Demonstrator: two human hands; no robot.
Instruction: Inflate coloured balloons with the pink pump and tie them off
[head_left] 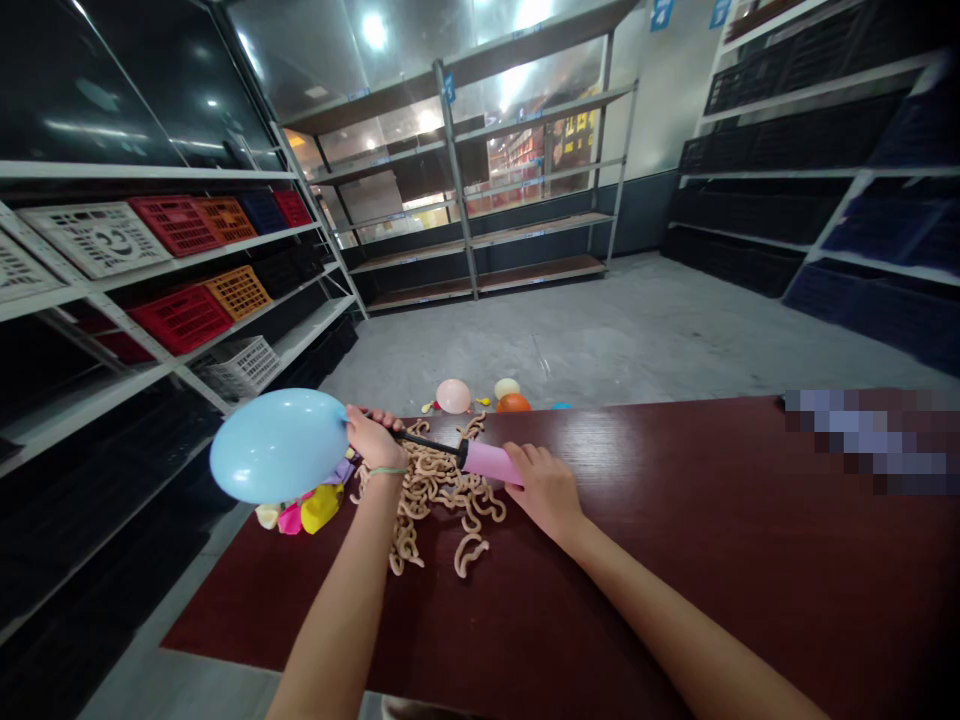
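My left hand (375,440) pinches the neck of an inflated light-blue balloon (277,446), where it meets the black rod end of a hand pump. My right hand (546,490) is wrapped round the pink barrel of that balloon pump (487,461). The pump's black rod is partly drawn out between the two hands. Below them, curled beige worm-like pieces (431,490) lie in a loose pile on the dark red table (600,600). Limp balloons (322,508) in yellow, pink and purple lie under the blue balloon, partly hidden by it.
Beyond the table's far edge, a pink balloon (453,396) and an orange balloon (514,402) rest on the grey floor (555,340). Shelves with coloured crates (187,318) stand on the left. A metal rack (469,200) is at the back. A blurred object (862,435) lies at the table's right.
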